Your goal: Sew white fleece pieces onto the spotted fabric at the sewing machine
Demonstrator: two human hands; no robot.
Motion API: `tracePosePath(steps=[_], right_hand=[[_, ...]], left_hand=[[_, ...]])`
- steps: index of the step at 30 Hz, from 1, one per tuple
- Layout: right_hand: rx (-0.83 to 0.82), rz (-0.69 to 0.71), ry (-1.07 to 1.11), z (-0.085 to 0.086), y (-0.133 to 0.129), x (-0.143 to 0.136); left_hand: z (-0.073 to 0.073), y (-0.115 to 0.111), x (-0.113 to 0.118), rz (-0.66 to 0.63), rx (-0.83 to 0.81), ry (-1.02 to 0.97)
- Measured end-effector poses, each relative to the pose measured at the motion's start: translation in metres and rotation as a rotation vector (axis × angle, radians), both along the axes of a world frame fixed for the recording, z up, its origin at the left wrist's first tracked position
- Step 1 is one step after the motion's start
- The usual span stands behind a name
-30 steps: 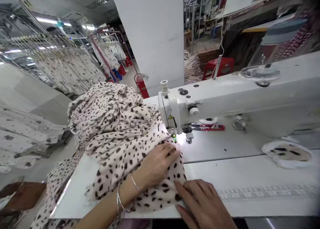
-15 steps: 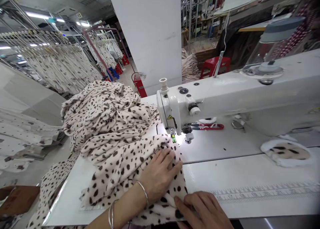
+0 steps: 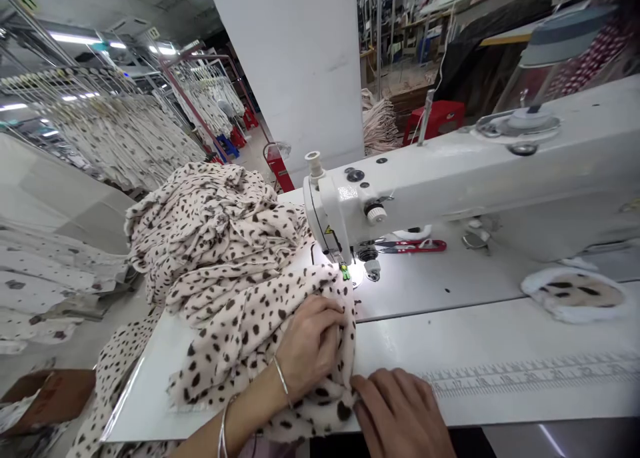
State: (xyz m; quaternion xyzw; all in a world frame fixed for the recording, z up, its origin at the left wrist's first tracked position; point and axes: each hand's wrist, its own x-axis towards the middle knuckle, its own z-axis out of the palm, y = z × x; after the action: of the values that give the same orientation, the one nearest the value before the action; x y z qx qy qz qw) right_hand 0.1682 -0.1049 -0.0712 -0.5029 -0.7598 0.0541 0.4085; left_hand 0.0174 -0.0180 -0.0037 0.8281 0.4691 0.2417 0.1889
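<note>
Head view: right hand (image 3: 400, 405) pinches spotted fabric (image 3: 255, 318), whose edge leads forward to the presser foot (image 3: 345, 271); curled left hand (image 3: 311, 345) lies nearer it, grip unclear.

Bright ceiling tubes (image 3: 75, 39) — white glare beneath the sewing machine head (image 3: 331, 208) — dark, blurry upper-right corner.

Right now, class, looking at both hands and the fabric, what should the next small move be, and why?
Probably, the left hand should smooth the spotted fabric flat before feeding it toward the green presser foot. Folds show around that hand, while the fabric's edge lies at the foot and the right hand has its fingers at the nearer edge.
</note>
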Motion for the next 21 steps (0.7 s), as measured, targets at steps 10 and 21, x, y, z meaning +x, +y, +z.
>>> tracePosePath(steps=[10, 21], right_hand=[[0.007, 0.478, -0.11, 0.032, 0.056, 0.029], [-0.185, 0.394, -0.251, 0.043, 0.166, 0.068]], left_hand=[[0.012, 0.01, 0.016, 0.305, -0.37, 0.051], [0.003, 0.015, 0.011, 0.402, -0.387, -0.186]])
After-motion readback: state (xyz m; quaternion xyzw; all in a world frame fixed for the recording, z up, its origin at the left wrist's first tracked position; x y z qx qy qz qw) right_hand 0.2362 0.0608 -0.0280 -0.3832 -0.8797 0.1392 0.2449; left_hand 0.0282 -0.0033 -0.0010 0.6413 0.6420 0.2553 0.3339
